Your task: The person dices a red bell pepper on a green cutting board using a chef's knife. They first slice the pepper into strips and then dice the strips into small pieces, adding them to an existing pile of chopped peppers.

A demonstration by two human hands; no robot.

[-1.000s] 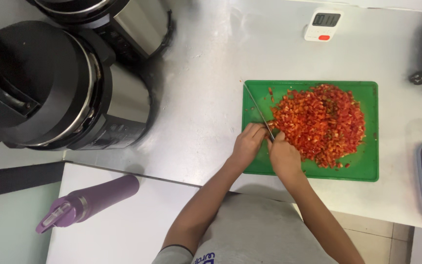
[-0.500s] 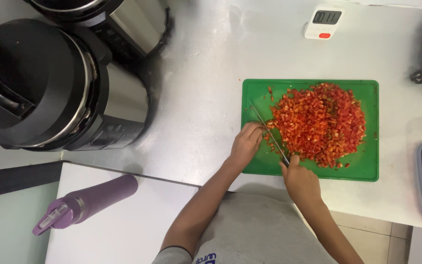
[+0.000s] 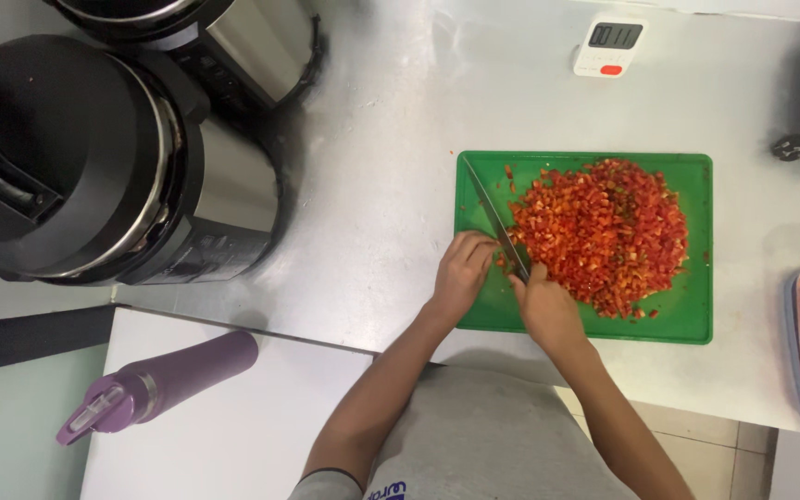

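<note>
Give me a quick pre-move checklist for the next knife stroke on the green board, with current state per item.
1. Right hand gripping the knife handle: ok.
2. Left hand beside the blade, fingers close to it; real gap: cannot tell.
3. Blade lies on the cutting board, at the left edge of the chopped red pepper: ok.
4. Pepper pile stays within the board: ok.
5. Board lies fully on the steel counter: ok.
6. Timer and cookers stand apart from the board: ok.

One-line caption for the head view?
Right hand holds a knife beside chopped red pepper on a green cutting board; left hand alongside.
</note>
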